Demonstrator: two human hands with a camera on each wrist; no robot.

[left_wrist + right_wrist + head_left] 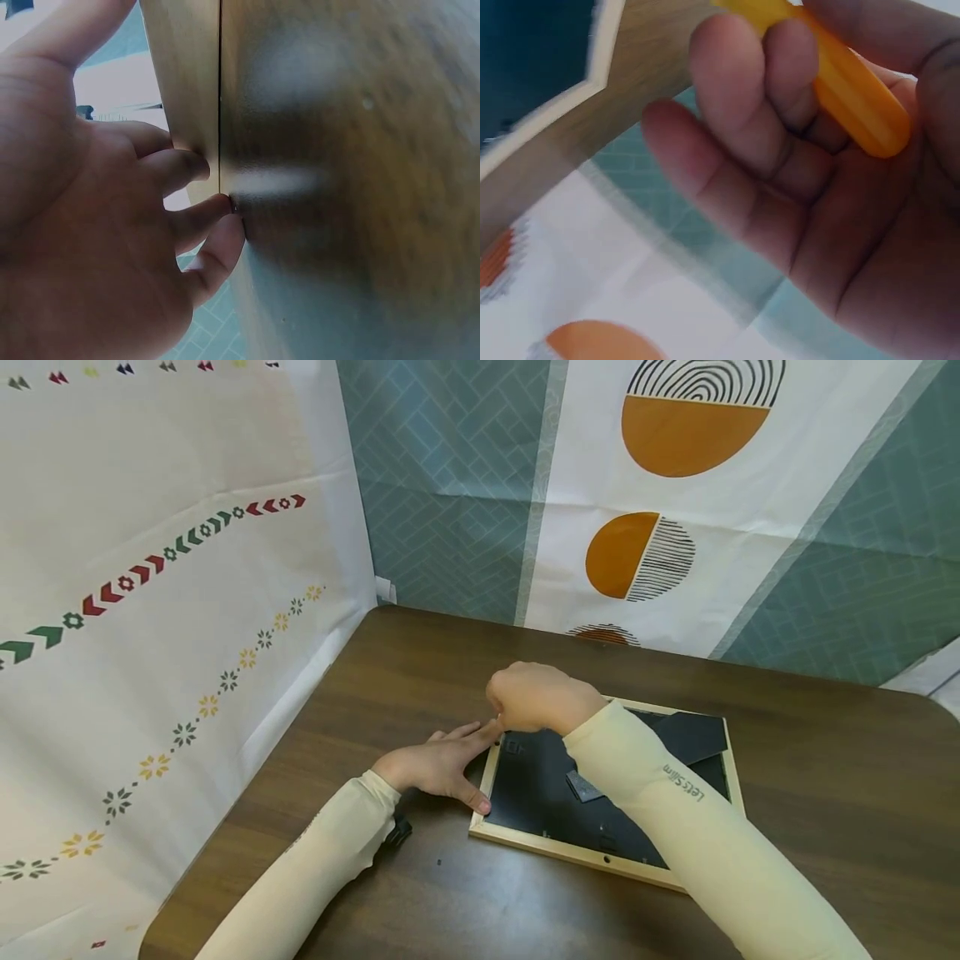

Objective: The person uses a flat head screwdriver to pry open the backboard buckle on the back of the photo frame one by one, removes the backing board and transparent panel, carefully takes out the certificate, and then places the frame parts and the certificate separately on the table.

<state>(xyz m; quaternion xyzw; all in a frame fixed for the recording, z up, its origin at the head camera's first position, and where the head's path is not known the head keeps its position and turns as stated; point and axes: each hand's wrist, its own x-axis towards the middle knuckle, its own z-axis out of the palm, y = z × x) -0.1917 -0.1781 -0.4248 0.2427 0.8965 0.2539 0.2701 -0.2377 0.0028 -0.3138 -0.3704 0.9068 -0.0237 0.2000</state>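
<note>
Yellow, a tool [866, 109] gripped by the right hand [534, 695] is apparently being worked at the frame [525, 785], braced inside the left edge of the table [427, 902] by the spread left hand [435, 768]; steadiness is being required.

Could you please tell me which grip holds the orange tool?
The right grip, curled round the orange tool; the left grip is spread, touching only the frame.
</note>
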